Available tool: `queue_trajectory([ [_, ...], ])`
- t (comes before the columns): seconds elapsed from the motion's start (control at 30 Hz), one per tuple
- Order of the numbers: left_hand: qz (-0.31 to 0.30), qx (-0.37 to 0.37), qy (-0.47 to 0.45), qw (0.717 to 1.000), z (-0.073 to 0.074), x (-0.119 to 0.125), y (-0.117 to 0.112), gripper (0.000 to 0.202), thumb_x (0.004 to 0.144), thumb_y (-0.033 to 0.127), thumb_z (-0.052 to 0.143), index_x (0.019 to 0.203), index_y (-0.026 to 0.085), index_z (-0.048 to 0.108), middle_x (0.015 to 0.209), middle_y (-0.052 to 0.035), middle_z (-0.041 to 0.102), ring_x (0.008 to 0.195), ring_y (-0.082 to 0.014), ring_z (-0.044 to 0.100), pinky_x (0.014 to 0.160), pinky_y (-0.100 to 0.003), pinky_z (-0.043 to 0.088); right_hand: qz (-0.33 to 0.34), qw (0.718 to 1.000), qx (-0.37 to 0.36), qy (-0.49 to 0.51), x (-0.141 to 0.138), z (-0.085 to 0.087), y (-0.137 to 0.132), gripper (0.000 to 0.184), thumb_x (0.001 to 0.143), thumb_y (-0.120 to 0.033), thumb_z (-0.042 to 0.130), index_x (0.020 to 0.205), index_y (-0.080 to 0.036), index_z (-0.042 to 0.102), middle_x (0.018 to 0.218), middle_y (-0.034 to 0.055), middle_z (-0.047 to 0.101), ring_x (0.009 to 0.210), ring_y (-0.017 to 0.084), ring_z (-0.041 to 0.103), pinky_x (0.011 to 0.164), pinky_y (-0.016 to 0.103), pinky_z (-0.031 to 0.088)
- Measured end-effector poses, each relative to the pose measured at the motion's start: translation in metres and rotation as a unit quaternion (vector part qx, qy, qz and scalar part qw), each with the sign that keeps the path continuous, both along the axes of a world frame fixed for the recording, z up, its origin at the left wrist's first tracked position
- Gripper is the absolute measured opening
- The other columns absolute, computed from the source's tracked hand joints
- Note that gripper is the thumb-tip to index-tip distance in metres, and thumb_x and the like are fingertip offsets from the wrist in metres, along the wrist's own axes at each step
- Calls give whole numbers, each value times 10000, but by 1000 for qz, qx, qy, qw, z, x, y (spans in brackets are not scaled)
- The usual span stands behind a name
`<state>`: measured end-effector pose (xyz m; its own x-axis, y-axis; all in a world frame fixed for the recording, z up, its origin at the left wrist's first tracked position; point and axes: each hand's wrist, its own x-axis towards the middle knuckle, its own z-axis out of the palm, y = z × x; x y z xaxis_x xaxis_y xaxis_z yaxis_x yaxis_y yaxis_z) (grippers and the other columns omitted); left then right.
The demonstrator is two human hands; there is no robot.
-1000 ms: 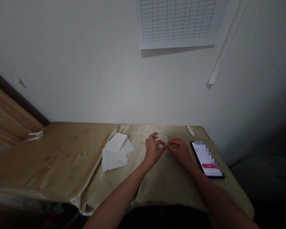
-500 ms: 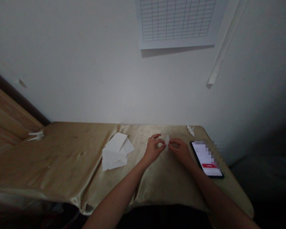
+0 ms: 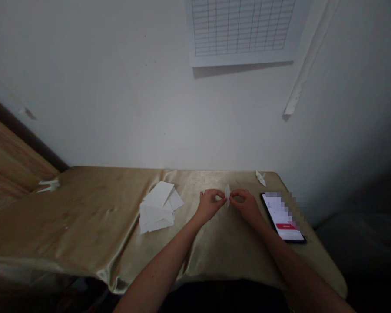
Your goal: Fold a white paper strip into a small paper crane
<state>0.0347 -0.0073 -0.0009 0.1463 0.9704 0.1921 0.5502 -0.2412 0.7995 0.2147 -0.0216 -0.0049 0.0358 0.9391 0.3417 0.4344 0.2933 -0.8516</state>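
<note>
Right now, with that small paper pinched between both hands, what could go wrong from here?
The small folded paper is thin and held only at the fingertips of the left hand and right hand, so a hard pinch might crease or tear it. If dropped, it could land on the phone or slide on the glossy satin cloth.

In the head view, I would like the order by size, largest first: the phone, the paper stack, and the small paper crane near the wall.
1. Smartphone and paper stack: they look alike in size, so I cannot rank them.
2. Paper crane: smallest, though it lies farther from the camera.
</note>
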Motion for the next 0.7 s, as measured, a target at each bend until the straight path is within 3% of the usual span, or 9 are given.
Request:
queue_trajectory([
  [0.33,0,15,11,1000,4,-1,-2,71,799,277,751,859,250,776,994,-27,787,1085,-265,672,1099,-543,395,-6,1000,3,-15,0,-3,1,140,728,-340,652,769,-228,725,897,58,722,954,251,638,960,414,451],
  [0.53,21,20,25,999,6,1,-3,59,781,247,757,840,250,759,1010,-26,781,1114,-270,664,1123,-584,343,-45,999,5,-6,-3,-8,1,137,704,-333,665,743,-217,725,1052,92,660,1051,265,618,1014,437,428],
  [0.7,22,-9,22,999,8,3,-3,142,767,201,761,893,236,705,948,-2,776,987,-224,705,1120,-582,340,-42,999,-12,5,-6,-9,-1,105,691,-313,674,698,-211,695,1090,98,622,1096,265,597,1035,432,416],
])
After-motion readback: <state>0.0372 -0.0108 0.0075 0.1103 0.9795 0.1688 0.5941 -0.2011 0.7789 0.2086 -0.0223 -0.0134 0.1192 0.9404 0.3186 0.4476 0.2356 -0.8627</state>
